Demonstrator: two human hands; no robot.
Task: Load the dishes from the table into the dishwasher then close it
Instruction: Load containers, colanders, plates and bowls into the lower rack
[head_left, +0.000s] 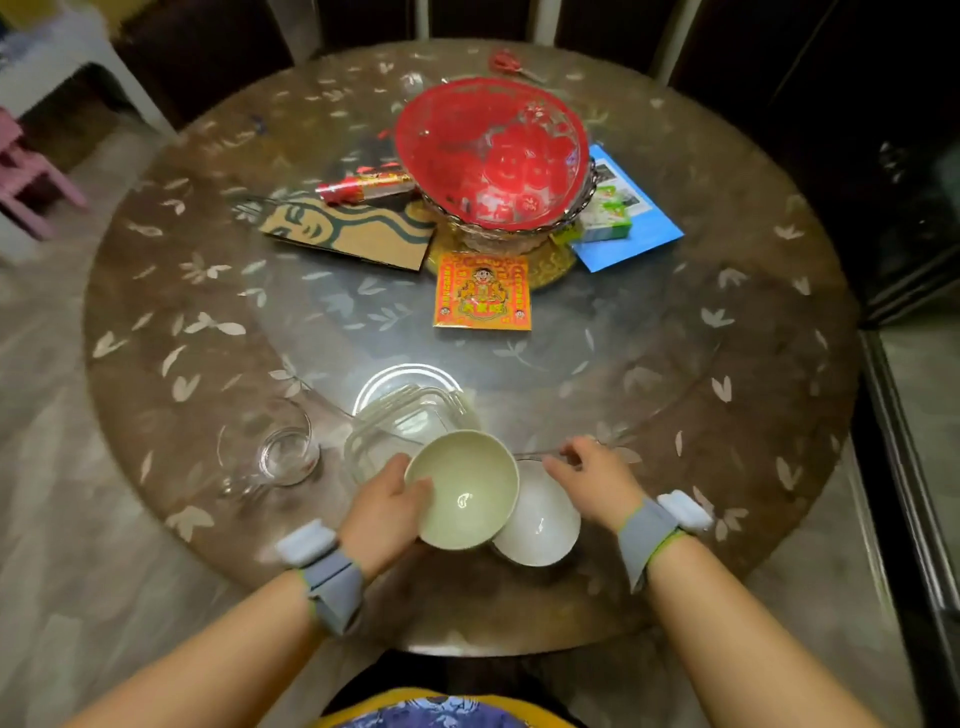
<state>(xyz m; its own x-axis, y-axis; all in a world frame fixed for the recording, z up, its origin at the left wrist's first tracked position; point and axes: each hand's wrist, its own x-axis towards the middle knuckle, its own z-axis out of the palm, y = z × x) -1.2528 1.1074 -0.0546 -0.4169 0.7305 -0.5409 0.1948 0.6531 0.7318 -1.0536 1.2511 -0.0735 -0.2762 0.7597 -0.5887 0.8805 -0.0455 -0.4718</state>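
Observation:
My left hand grips a pale green bowl by its left rim and holds it tilted above the near edge of the round table. A white bowl sits just right of it, partly under the green one. Above the white bowl's far rim, my right hand pinches something thin, seemingly chopsticks or a clear rim; I cannot tell which. Behind the bowls lie a clear square glass container and a glass plate. A clear glass mug stands to the left.
At the table's middle stand a red mesh food cover over a glass bowl, a brown paper bag, a red-yellow packet, a blue booklet and red scissors. A pink chair is at the left.

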